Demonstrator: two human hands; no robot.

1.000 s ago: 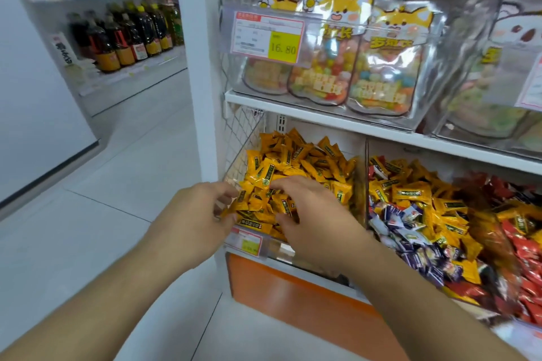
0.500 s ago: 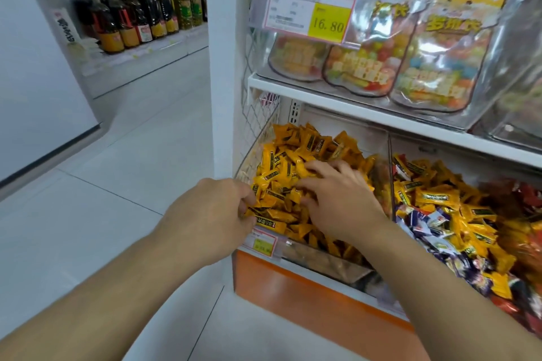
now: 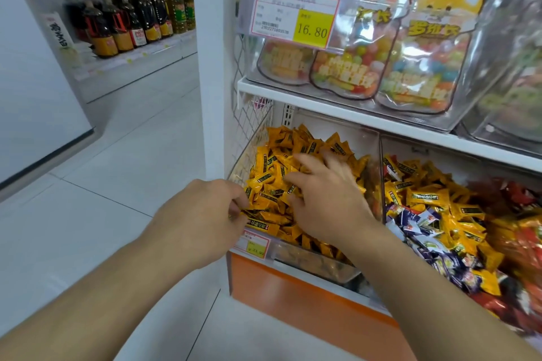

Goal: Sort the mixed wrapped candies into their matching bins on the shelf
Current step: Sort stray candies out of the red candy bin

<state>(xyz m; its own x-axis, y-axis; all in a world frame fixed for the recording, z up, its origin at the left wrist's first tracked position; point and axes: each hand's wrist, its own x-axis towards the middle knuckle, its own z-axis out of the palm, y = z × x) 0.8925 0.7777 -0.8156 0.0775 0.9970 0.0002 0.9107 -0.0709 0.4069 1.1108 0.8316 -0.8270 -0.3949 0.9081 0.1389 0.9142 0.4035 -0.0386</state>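
Compared with one second ago, both hands are in the same clear bin (image 3: 319, 265) of yellow candies (image 3: 296, 143), but the right hand has moved from the front part of the heap up onto its middle, and the fingers are now spread instead of bent down into the pile. I judge that this hand is smoothing or searching the yellow heap, so this bin is almost in order and the real sorting is waiting elsewhere. Nearest to the camera, at the lower centre of the frame, the left hand (image 3: 202, 220) is at the front left corner of the bin with its back to us; the fingers are curled and the tips seem to pinch one yellow candy at the edge of the heap, just above the small price label (image 3: 253, 245). A little farther, the right hand (image 3: 325, 193) lies palm down on the yellow candies, fingers straight and relaxed, grasping nothing. At the right of the frame the mixed candies (image 3: 434, 214), yellow, purple-white and red ones together, are in the next bin behind the divider. Farther, on the upper shelf, stand the cat-shaped bags (image 3: 425, 47) and the big price tag (image 3: 296, 14).
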